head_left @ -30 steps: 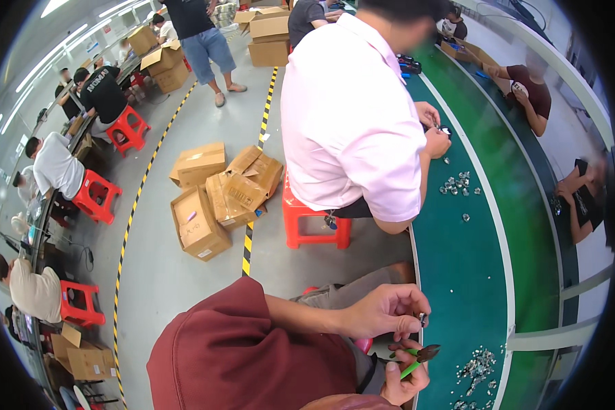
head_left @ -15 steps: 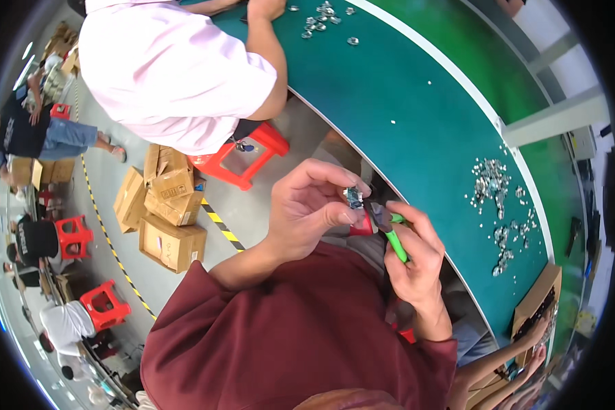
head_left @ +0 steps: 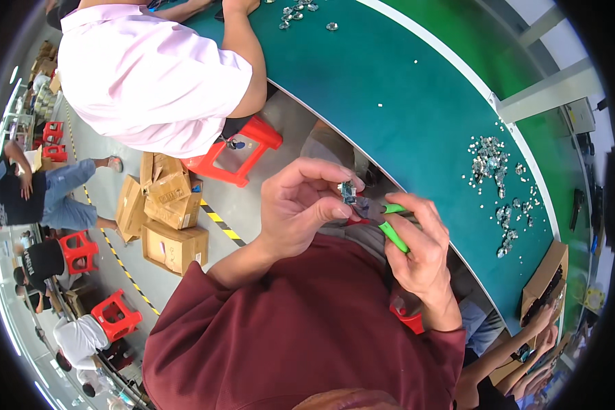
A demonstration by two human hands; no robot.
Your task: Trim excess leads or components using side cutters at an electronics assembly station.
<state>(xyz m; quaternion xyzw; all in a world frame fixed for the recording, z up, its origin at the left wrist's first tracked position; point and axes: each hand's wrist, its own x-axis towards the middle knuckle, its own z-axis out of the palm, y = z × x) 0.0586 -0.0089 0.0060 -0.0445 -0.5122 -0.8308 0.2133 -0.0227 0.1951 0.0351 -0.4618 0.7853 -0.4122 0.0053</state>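
Note:
Between the thumb and fingers of my left hand (head_left: 295, 205) is a small circuit board (head_left: 347, 192) with shiny metal parts, pinched near the middle of the view. My right hand (head_left: 420, 249) grips a pair of cutting pliers (head_left: 394, 236) with bright green handles. The dark jaws point left and meet the edge of the board; whether they close on a part of it is too small to tell. Both hands are held in front of my body, off the table's near edge.
The green table (head_left: 362, 75) curves along the right, bearing a pile of small metal-and-board pieces (head_left: 488, 160) and white bits. A person in a pink shirt (head_left: 157, 75) sits ahead on a red stool (head_left: 242, 154). Cardboard boxes (head_left: 174, 249) stand on the floor. Another worker's hands (head_left: 543, 328) are at lower right.
The plier handles have spread wider and the jaws have turned to point more directly at the board. My view has shifted slightly. A person at the far left has stepped.

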